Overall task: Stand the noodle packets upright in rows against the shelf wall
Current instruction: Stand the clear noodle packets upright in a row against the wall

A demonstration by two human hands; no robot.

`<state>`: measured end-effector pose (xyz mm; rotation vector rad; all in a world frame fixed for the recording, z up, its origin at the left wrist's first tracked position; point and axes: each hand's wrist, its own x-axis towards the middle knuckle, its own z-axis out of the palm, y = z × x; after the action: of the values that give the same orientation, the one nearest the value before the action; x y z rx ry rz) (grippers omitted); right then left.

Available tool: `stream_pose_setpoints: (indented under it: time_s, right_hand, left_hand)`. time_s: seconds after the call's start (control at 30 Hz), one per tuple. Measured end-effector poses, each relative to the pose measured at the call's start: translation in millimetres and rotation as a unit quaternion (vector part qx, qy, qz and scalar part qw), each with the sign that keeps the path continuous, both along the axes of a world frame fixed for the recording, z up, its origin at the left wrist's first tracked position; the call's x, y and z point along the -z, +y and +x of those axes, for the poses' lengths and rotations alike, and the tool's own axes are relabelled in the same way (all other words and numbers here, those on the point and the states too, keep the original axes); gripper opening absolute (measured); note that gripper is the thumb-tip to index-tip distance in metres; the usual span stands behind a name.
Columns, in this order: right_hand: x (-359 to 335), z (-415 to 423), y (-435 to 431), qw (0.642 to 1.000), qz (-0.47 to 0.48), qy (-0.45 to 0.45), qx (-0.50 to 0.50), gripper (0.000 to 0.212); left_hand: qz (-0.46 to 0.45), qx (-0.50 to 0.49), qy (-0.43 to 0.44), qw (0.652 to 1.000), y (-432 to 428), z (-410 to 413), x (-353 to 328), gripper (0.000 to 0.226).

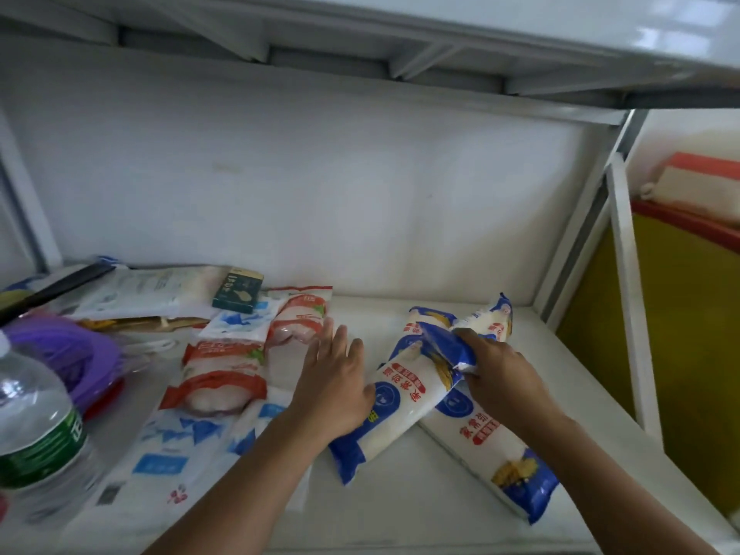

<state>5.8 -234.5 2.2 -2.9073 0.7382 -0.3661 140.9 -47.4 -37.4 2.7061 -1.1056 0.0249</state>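
While its lower half is hidden by the right hand (502,380), one blue noodle packet (486,318) is gripped, pointing toward the shelf's (400,510) back-right corner; two others are lying flat mid-shelf under the flat, spread left hand (334,388).

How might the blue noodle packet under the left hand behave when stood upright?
The blue noodle packet looks long, narrow and glossy, so it may slip and tip unless leaned on the wall. The right hand crumples another packet's end, so it probably bends.
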Motion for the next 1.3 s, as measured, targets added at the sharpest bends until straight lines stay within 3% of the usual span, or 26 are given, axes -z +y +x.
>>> stream_pose_setpoints:
  time_s: [0.23,0.33,0.4,0.47,0.6,0.77,0.9,1.0,1.07,1.2,1.3]
  right_hand:
    - [-64.1,-22.8,10.5,0.989,0.1,-0.097,-0.054,0.051]
    - [-85.2,-34.2,12.7,0.967,0.176,-0.146,-0.113,0.045]
    - [-91.5,-36.5,12.0,0.936,0.275,-0.173,-0.137,0.04]
    - [-93.8,-36.2,12.3,0.889,0.381,-0.202,-0.157,0.037]
    - [-90.8,-35.5,15.4,0.804,0.511,-0.237,-0.192,0.029]
    - [-70.2,-24.6,14.5,0.744,0.592,-0.262,-0.163,0.034]
    - [-44.8,-10.6,19.1,0.816,0.519,-0.214,-0.138,0.031]
    - [-37.6,10.9,21.0,0.84,0.49,-0.205,-0.111,0.028]
    - [-42.2,33.3,20.4,0.845,0.477,-0.217,-0.106,0.024]
    - [-51.6,102.4,13.3,0.838,0.47,-0.257,-0.101,0.023]
    - [-46.0,167.2,2.5,0.83,0.47,-0.288,-0.086,0.023]
  left_hand:
    - [-0.046,0.019,0.059,0.997,-4.9,-19.0,-15.8,0.076]
    - [-0.149,0.056,0.217,0.963,-6.8,-30.3,-37.7,0.079]
    - [-0.239,0.102,0.331,0.907,-6.9,-39.7,-51.9,0.075]
    - [-0.29,0.149,0.374,0.868,-7.5,-43.4,-57.6,0.058]
    - [-0.337,0.164,0.422,0.825,-10.4,-45.3,-61.4,0.043]
    - [-0.397,0.092,0.394,0.823,-17.4,-43.8,-57.3,0.036]
    - [-0.438,0.056,0.361,0.821,-17.7,-27.3,-57.7,0.037]
    - [-0.455,0.05,0.339,0.822,-18.4,-6.8,-58.4,0.041]
    - [-0.465,0.048,0.291,0.835,-19.5,11.6,-57.1,0.046]
    - [-0.437,-0.016,0.087,0.895,-10.1,58.1,-38.0,0.047]
    - [-0.359,-0.085,0.058,0.928,3.3,74.8,-20.1,0.05]
